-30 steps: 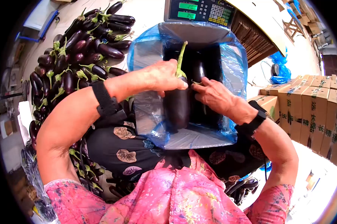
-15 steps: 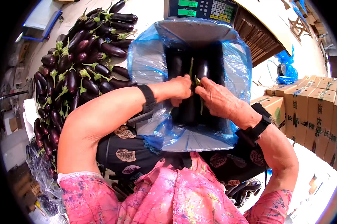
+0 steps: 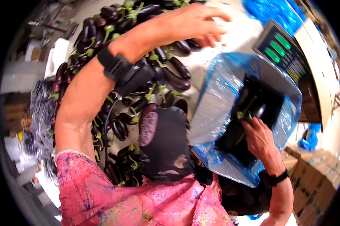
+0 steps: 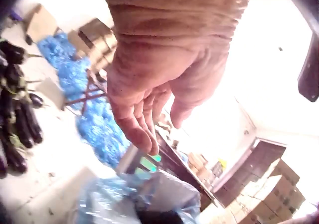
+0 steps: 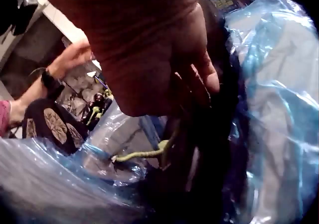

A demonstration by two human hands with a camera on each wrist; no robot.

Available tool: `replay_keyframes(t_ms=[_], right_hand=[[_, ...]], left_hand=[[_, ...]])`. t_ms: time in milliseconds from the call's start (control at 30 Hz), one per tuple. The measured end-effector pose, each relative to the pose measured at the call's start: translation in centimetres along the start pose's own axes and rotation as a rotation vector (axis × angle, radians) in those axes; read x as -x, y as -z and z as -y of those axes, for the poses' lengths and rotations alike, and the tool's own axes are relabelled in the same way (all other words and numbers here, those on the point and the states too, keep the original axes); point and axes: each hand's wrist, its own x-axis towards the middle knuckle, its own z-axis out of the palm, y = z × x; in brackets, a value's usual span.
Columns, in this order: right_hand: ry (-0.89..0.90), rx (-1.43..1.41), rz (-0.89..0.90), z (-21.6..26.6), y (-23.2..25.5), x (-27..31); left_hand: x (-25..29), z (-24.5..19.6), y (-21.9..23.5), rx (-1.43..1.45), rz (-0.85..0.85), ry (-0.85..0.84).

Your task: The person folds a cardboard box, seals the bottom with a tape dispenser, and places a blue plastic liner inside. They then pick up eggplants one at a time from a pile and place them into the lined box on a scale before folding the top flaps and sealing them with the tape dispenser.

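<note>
My left hand [image 3: 200,24] is raised over the far side of an eggplant pile [image 3: 175,81], its fingers loosely bent and nothing between them. The left wrist view shows the same bare palm [image 4: 154,69] in the air above the floor. My right hand [image 3: 260,139] reaches down into a box lined with blue plastic [image 3: 219,109]. Its fingers curl at the stem end of a dark eggplant [image 3: 257,111] lying among others inside. A long green stem [image 5: 142,154] shows beside the right hand in the right wrist view; the fingertips' grip is partly hidden by the hand itself.
A scale display with green digits [image 3: 279,49] stands beyond the box. Crumpled blue plastic [image 3: 268,13] lies behind it. Printed cartons [image 3: 313,180] are stacked at the right, and clear plastic bags [image 3: 43,124] hang at the left.
My left hand set an eggplant into the box, let go, and swung out toward the pile. The right hand stays in the box. The head view has turned left.
</note>
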Motion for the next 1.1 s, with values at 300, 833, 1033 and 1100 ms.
replay_keyframes(t_ms=[300,833,1033,1100], right_hand=[[-0.005,0.126,0.106,1.6,-1.5,-1.1],[-0.027,0.017,0.174,0.0,-2.0,-1.3],[-0.073,-0.005,0.174,-0.4,-2.2,-0.6],[-0.059,0.006,0.187,-0.3,-2.1,-0.2]], left_hand=[[23.8,29.1,-2.5,-0.703,-0.480,0.553],[10.4,34.0,-3.8,-0.897,0.023,0.574],[12.2,28.3,-2.6,-0.793,0.067,0.500],[13.4,24.9,-1.8,-0.777,-0.025,0.497]])
